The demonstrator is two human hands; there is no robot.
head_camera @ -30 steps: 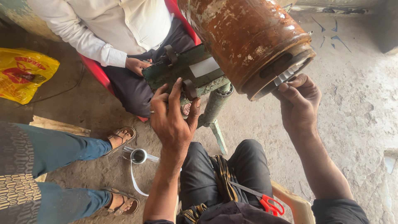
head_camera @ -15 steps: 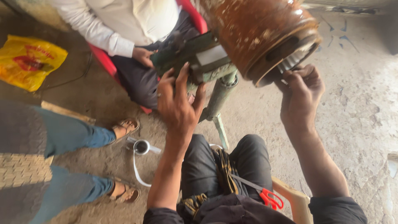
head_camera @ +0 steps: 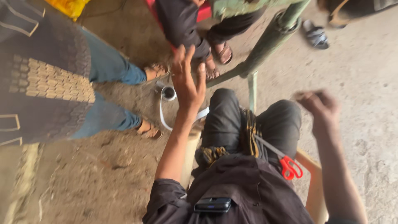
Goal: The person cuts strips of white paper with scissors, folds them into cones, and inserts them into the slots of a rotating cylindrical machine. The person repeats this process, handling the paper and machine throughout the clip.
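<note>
Left hand (head_camera: 187,81) is raised with fingers spread, empty, above the tape roll (head_camera: 168,93) on the floor; right hand (head_camera: 320,108), blurred, grip not discernible. Red-handled scissors (head_camera: 286,164) rest on the lap and may slide off if the knees shift

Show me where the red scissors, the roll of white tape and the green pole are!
red scissors (head_camera: 291,167): head view, on the red handles.
roll of white tape (head_camera: 168,93): head view, on the round spool on the ground.
green pole (head_camera: 269,42): head view, on the middle of the slanting shaft.
</note>
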